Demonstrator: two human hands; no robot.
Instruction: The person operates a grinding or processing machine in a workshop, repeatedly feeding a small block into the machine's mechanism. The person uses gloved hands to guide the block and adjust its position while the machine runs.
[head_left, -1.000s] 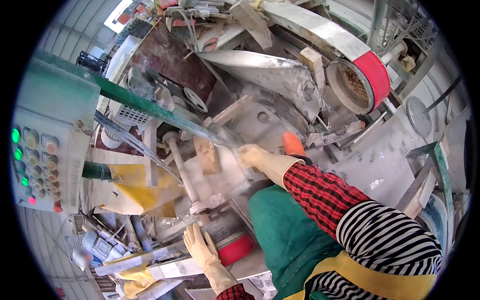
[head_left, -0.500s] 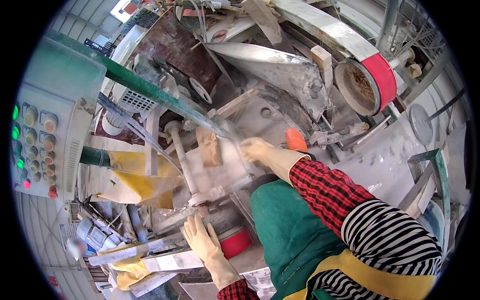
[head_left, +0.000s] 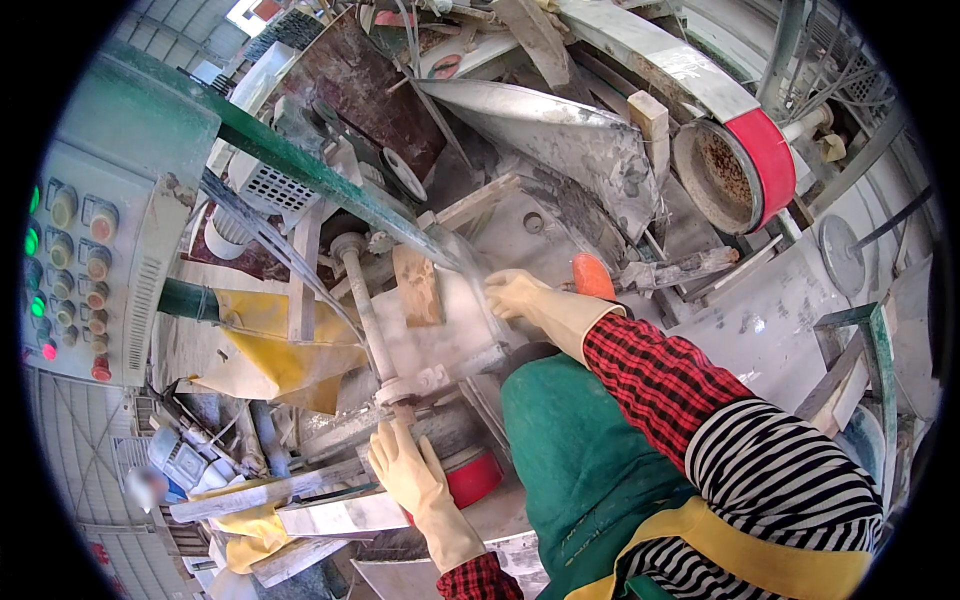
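Both my hands wear cream rubber gloves. My left hand (head_left: pixel 408 472) lies with its fingers stretched out, beside a curved part with a red band (head_left: pixel 474 482) and the lower end of a dusty rod with collars (head_left: pixel 362 305). Further up and to the right, my right hand (head_left: pixel 516 296) rests at the edge of a dusty whitish plate (head_left: pixel 465 320). Its fingers are curled together and their tips partly hidden; what they grip, if anything, I cannot make out. A brown wooden block (head_left: pixel 417 287) stands on the plate to the left of that hand.
A control panel (head_left: pixel 140 250) with lit green buttons is at the left, below a green bar (head_left: pixel 300 165). Yellow sheeting (head_left: pixel 290 345) hangs beneath. A red-banded drum (head_left: pixel 762 170), an orange rounded object (head_left: pixel 592 276) and a green metal frame (head_left: pixel 860 318) are at the right.
The view has tilted slightly. Both hands keep nearly the same places and poses. The haze by my right hand looks thinner.
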